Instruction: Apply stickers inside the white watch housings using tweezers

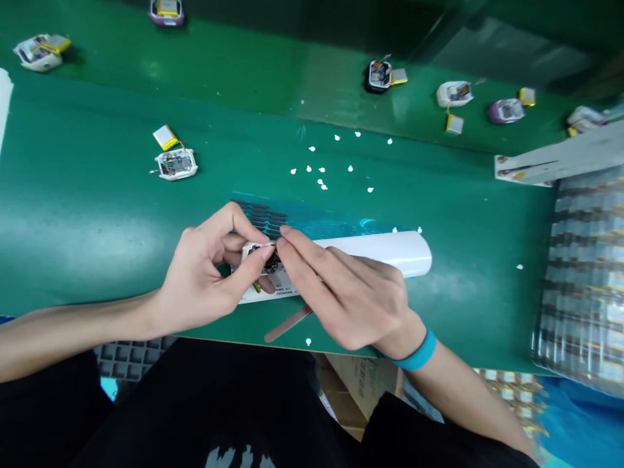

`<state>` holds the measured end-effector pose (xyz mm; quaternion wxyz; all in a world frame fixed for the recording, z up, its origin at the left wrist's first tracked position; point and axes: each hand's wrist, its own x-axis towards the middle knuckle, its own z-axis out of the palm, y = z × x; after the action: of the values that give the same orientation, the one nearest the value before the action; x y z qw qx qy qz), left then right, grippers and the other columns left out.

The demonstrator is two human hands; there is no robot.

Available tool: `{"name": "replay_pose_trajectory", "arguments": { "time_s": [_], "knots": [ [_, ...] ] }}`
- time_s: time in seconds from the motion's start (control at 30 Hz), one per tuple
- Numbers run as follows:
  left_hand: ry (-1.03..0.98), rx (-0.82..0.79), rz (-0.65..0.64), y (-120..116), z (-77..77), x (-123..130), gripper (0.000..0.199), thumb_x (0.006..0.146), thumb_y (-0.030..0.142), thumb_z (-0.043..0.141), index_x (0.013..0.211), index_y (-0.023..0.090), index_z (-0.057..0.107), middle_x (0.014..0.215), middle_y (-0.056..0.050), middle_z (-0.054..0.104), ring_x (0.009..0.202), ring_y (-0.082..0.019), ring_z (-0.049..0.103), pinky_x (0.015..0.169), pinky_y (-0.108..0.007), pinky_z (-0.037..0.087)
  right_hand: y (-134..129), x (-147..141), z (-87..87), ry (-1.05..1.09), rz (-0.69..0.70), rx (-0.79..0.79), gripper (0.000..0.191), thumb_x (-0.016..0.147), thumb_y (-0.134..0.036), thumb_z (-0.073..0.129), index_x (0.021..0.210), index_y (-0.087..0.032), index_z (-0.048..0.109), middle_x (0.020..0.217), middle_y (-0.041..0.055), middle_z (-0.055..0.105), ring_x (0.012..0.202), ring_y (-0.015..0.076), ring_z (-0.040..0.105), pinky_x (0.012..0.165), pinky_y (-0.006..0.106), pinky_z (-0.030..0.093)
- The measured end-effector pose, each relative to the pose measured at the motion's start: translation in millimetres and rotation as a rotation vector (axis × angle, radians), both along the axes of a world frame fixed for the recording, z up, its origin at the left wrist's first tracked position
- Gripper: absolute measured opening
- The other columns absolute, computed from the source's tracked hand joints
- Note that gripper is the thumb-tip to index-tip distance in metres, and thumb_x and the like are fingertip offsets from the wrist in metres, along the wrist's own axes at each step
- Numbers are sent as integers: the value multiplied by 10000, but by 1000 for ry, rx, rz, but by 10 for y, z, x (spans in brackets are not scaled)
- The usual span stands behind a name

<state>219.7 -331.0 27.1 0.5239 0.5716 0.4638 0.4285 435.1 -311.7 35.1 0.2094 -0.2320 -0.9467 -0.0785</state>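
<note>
My left hand point(207, 270) pinches a small white plastic circuit casing point(247, 251) near the green table's point(97, 240) front edge. My right hand point(348, 292), narrowly bunched, meets its right side, grip unclear.

Looks like a small-electronics assembly workshop. Long green worktop point(463, 214). Opened white gadget point(176, 165) at 10 o'clock, circuit board point(178, 162) bare, battery point(166, 137) lying outside the case; black gadget point(378, 77) at 1 o'clock (also opened up). Clear trays point(585, 279) stacked at 3 o'clock. Cardboard box point(361, 385) below, 5 o'clock.
</note>
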Motion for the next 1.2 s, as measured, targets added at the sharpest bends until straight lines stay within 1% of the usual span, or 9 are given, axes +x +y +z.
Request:
{"name": "replay_pose_trajectory", "arguments": {
  "time_s": [0.1,0.23,0.4,0.5,0.67,0.83,0.97,1.07,1.2],
  "knots": [
    [3,33,11,-3,-19,4,180,943,153,700,886,214,540,696,49,746,540,-167,765,457,-174,611,-6,-23,9,61,-9,-26,257,1024,-110,536,1135,-103,767,1184,140,801,687,173,767,479,282,592],
    [9,58,-14,-10,-31,-13,168,936,136,700,894,209,555,699,47,734,555,-171,769,475,-190,620,26,-95,-48,442,-128,-438,136,984,-113,661,1025,-158,783,1073,67,838,832,154,805,700,228,654],
    [0,59,-35,-25,-38,-25,173,928,108,692,923,219,559,747,40,744,579,-154,768,503,-191,627,63,-163,-111,611,-215,-872,72,952,-256,762,975,-202,804,810,-12,814,507,86,621,518,222,522],
    [2,89,-68,-40,-66,-22,213,934,104,687,994,235,530,736,46,749,619,-156,777,515,-188,609,44,-184,-124,672,-253,-1028,158,941,-344,785,921,-189,805,673,-20,747,488,87,560,479,223,451],
    [101,200,-104,-44,-71,-59,334,953,182,732,1232,239,557,943,-18,828,715,-174,793,629,-251,640,26,-160,-84,687,-277,-981,302,988,-489,702,917,-205,777,671,-21,730,487,93,547,498,236,476],
    [158,381,-335,20,12,-129,172,967,228,768,1131,243,719,921,-9,840,736,-176,810,676,-242,668,159,10,4,739,-112,-982,481,1118,-502,412,939,-234,769,735,2,749,562,144,645,530,302,545],
    [391,739,-522,72,-28,-143,82,996,232,728,1058,181,709,1138,-96,820,1098,-246,790,999,-367,655,306,123,14,772,-349,-828,833,1106,-558,49,798,-274,770,696,55,706,692,221,710,689,418,617],
    [597,855,-589,93,-80,-144,64,1036,216,649,1028,174,697,1232,-103,793,1242,-259,729,1138,-446,578,397,136,-46,740,-385,-913,757,1084,-667,229,778,-244,777,619,39,674,555,189,650,561,373,581],
    [675,927,-596,121,-78,-173,124,1044,229,624,958,166,689,1096,-96,818,1120,-263,773,1093,-462,601,441,75,-181,796,-215,-1216,466,998,-627,624,958,-193,789,819,27,777,695,138,716,613,256,612]
  ]
}}
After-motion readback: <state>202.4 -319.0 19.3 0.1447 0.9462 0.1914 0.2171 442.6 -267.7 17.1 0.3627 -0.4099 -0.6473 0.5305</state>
